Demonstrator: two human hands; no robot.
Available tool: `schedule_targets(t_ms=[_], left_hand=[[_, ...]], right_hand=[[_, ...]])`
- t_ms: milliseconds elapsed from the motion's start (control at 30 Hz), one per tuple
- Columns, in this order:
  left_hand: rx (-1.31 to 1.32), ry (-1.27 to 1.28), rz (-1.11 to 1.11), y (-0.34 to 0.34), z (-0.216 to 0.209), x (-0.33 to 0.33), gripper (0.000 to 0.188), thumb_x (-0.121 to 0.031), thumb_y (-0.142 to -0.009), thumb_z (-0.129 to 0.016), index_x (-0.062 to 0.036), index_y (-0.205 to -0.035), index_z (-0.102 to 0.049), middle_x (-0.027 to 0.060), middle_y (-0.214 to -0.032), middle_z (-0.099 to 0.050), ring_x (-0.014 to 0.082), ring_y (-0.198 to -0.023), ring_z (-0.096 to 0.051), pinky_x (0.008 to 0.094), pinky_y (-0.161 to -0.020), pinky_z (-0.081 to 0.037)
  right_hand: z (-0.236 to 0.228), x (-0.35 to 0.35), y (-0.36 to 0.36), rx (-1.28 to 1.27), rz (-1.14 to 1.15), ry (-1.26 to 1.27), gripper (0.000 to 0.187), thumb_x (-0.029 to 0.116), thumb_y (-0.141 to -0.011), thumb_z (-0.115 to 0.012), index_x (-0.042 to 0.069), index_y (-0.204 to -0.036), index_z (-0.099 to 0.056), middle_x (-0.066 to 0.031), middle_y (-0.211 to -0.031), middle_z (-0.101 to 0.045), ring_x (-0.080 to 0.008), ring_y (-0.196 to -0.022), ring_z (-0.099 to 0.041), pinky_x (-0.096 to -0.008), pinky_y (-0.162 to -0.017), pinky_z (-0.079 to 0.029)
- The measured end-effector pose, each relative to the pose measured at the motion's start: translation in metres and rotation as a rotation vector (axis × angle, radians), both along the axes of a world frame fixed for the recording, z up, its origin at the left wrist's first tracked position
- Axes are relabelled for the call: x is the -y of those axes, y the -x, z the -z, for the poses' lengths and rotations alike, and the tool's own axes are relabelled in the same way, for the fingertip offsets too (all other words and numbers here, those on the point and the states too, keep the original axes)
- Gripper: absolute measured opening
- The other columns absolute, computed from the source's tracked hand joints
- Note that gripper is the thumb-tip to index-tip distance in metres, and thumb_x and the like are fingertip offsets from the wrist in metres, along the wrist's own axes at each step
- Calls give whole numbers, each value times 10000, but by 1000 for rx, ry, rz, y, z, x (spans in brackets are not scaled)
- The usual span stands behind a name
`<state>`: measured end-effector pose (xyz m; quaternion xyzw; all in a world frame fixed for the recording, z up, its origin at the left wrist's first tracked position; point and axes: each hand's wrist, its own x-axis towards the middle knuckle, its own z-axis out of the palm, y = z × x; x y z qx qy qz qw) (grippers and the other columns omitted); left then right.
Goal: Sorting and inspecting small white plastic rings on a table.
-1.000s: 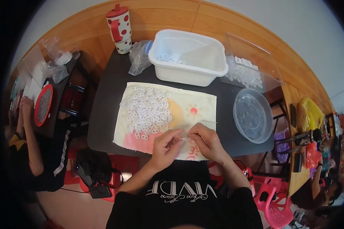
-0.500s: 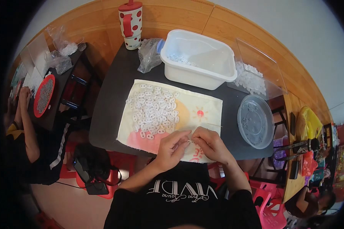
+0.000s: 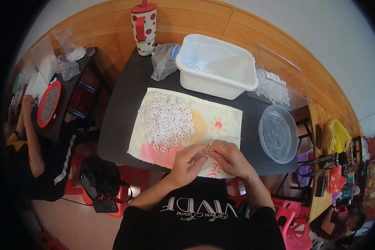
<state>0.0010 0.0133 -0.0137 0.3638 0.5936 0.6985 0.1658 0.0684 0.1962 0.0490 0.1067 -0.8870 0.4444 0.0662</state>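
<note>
Both hands meet over the near edge of a cream printed cloth. My left hand is closed in a pinch, its fingertips against those of the other hand. My right hand is also closed, with bent fingers and knuckles up. Something small and whitish seems to be between the fingertips, but the fingers cover most of it. To the left of the hands, a heap of small white two-holed oval pieces lies on the cloth. A thin needle-like stick lies just beyond my right hand.
Behind the cloth stands a white tub with small pieces inside. To the right are a clear round lid with small bits and a transparent box of white pieces. A spotted tumbler and plastic bag are at the back left.
My fingertips have shifted slightly and now cover more of the small whitish thing between them. The heap and the containers have stayed where they were.
</note>
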Motion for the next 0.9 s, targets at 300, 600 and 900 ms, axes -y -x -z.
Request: schedule_targets(t_ms=[300,600,900], left_hand=[[28,-40,4,-1,1,-1,413,107,-898,-585,23,-1302,-576,40,-881,-591,57,-677,-539,197,-565,-423],[-28,-41,-46,-4,-1,0,409,105,-872,-604,20,-1272,-600,32,-892,-600,55,-667,-515,190,-570,-390],[76,-86,-41,-3,7,-3,448,113,-875,-602,40,-1313,-543,33,-854,-605,47,-684,-518,188,-585,-403]], right_hand=[[0,-1,1,70,-23,80,37,2,-926,-578,-18,-907,-553,-129,-810,-558,-278,-724,-539,-337,-677,-441],[-9,3,4,-22,-78,-181,59,-8,-869,-599,-6,-915,-563,-168,-807,-562,-380,-738,-561,-421,-653,-443],[0,0,1,2,-29,-45,49,4,-879,-621,-14,-923,-608,-153,-823,-597,-332,-743,-593,-387,-663,-468]])
